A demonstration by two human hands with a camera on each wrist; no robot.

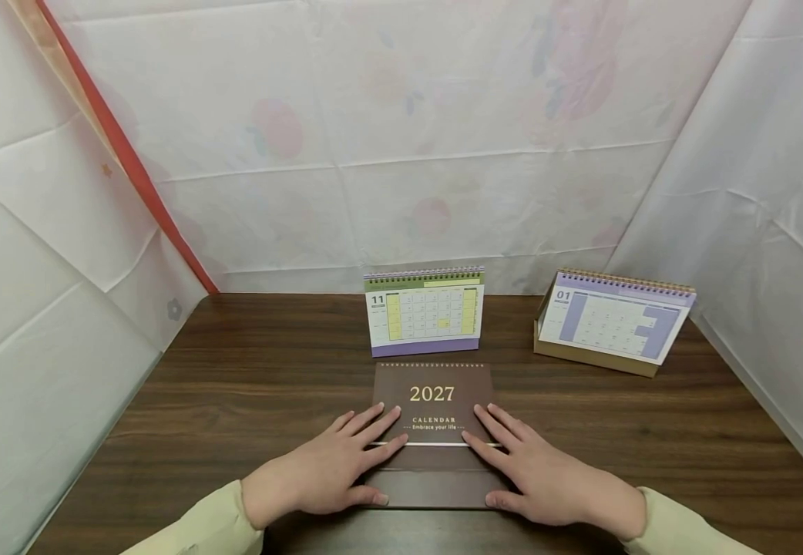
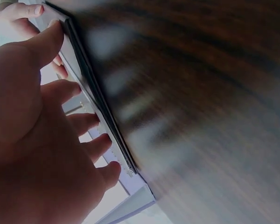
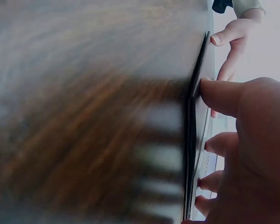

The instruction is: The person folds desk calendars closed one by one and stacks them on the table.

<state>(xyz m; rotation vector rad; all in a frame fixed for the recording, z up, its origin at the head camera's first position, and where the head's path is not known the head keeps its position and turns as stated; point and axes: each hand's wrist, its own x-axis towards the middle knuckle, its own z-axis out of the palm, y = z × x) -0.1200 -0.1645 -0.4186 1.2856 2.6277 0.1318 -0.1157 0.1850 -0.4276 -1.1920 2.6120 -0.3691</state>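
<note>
A brown desk calendar [image 1: 435, 378] with gold "2027" and "CALENDAR" print lies folded low on the table, its spiral binding along the far edge. My left hand [image 1: 324, 472] rests its spread fingertips on the calendar's left side, thumb on the near flap. On the right side, my right hand [image 1: 547, 479] mirrors it, fingers spread and fairly straight. In the left wrist view the calendar's dark edge [image 2: 86, 70] runs thin along the tabletop under the fingertips. The right wrist view shows a shallow bend in the calendar's edge [image 3: 191, 116] near the thumb.
Right behind the brown calendar stands a green-and-purple calendar [image 1: 425, 314] showing month 11. Another calendar [image 1: 613, 320], purple with month 01, stands at the back right on a tan base. Patterned white cloth [image 1: 388, 154] hangs around the wooden table [image 1: 256, 370].
</note>
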